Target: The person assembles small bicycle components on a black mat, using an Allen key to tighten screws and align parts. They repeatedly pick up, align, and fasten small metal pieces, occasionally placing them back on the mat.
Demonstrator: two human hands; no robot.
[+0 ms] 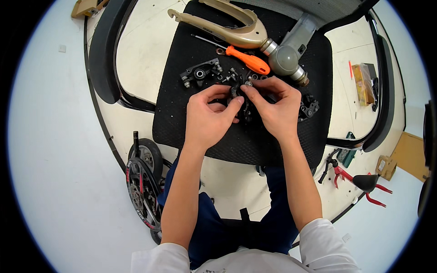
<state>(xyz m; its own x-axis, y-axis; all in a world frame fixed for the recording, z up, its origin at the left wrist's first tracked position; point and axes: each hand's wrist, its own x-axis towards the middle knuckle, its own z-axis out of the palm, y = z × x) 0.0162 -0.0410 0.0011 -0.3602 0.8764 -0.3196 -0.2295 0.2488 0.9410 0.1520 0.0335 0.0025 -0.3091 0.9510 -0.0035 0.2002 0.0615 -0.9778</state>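
Over the black chair seat (227, 148), my left hand (210, 113) is closed with thumb and fingers pinching a small black metal part (235, 92). My right hand (278, 103) meets it closely, its thumb and forefinger pinched on a small silver round-headed piece (248, 83). Whether the two pieces are joined is hidden by the fingers. Left of my hands lies a black brake caliper (200, 73); a similar dark mechanism (309, 108) sits beside my right wrist. Small loose hardware surrounds the fingertips. Just beyond is a screwdriver (248, 59) with an orange handle.
A beige bicycle fork (253, 38) and a grey tube joint (283, 60) take up the seat's far part. Black armrests (105, 54) flank it. Wheels (143, 193) stand on the floor at left; a red fork (345, 174) and a cardboard box (386, 167) lie at right.
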